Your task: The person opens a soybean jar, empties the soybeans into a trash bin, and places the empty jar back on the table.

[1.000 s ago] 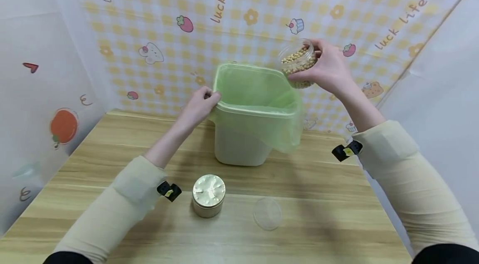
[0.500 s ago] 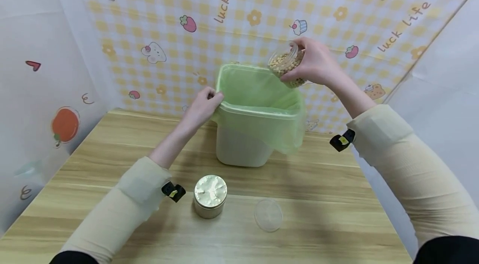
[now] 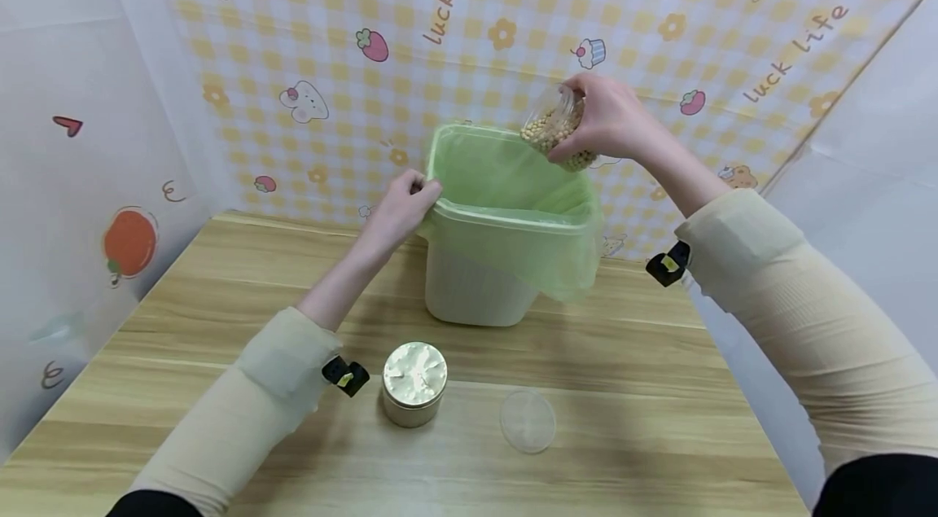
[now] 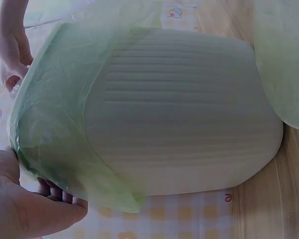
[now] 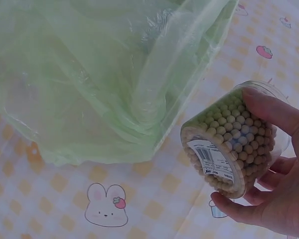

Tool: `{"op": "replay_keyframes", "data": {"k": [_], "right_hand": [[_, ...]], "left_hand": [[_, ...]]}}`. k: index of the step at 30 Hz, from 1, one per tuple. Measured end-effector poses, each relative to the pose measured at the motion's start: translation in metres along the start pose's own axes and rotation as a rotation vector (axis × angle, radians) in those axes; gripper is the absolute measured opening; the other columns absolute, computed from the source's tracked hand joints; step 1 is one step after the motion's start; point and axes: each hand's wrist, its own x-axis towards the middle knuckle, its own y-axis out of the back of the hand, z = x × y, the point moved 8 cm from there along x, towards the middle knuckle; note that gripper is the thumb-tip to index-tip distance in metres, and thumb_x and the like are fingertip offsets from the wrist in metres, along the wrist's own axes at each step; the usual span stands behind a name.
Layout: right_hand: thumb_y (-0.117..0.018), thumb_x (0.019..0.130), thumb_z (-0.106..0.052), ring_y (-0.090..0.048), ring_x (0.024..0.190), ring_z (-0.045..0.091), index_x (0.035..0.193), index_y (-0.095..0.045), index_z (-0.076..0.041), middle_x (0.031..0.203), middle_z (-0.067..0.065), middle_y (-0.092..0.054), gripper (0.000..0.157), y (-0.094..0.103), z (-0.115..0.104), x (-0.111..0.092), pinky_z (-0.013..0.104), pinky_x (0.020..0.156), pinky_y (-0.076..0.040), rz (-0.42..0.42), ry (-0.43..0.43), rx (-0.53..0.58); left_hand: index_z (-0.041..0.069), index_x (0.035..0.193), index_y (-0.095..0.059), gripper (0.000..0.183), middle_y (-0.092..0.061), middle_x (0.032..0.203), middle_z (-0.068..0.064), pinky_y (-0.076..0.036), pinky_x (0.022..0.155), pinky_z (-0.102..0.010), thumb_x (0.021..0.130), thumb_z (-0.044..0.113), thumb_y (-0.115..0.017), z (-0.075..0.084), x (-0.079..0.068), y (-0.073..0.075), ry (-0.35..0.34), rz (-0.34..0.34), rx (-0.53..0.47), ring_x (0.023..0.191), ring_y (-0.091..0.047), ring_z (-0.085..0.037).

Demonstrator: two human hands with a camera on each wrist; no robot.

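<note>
My left hand (image 3: 401, 206) grips the left rim of a whitish trash bin (image 3: 476, 282), over a pale green bag (image 3: 564, 260) that lines it and hangs down outside. In the left wrist view, the thumb (image 4: 4, 164) lies at the rim with the fingers curled under the bag's fold. My right hand (image 3: 611, 120) holds a clear plastic jar (image 3: 551, 130) full of small round beige balls that look like soybeans. The jar is tilted toward the bin, its open mouth over the right back of the rim. A barcode label (image 5: 210, 162) shows on its base in the right wrist view.
A round metal tin (image 3: 414, 385) with a shiny top stands on the wooden table (image 3: 623, 354) in front of the bin. A clear round lid (image 3: 528, 421) lies flat to its right. Behind the bin rises a yellow checked backdrop (image 3: 337, 28).
My right hand has moved left with the jar, bringing it over the bin's rim and tipping it further. The left hand keeps its grip on the rim; the view has shifted slightly.
</note>
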Motion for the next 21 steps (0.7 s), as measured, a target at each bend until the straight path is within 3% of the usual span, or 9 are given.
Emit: {"op": "replay_keyframes", "data": {"k": [9, 21], "right_hand": [[-0.091, 0.07, -0.023, -0.058, 0.112, 0.035, 0.139, -0.052, 0.001, 0.128, 0.02, -0.062, 0.083, -0.0036, -0.0044, 0.0024, 0.052, 0.104, -0.047, -0.027, 0.02, -0.026], [-0.091, 0.07, -0.025, -0.06, 0.115, 0.036, 0.141, -0.051, 0.002, 0.131, 0.021, -0.063, 0.085, -0.0067, -0.0097, 0.0042, 0.053, 0.106, -0.048, -0.061, 0.03, -0.05]], "left_hand": [[0.009, 0.103, -0.053, 0.024, -0.047, 0.092, -0.003, -0.04, 0.074, -0.03, 0.101, 0.033, -0.052, -0.001, -0.0001, -0.0011, -0.002, 0.006, 0.0, 0.085, -0.045, -0.019], [0.01, 0.102, -0.053, 0.023, -0.046, 0.091, -0.002, -0.039, 0.074, -0.029, 0.101, 0.033, -0.052, -0.0017, 0.0, -0.0009, 0.006, 0.004, -0.02, 0.084, -0.044, -0.019]]}}
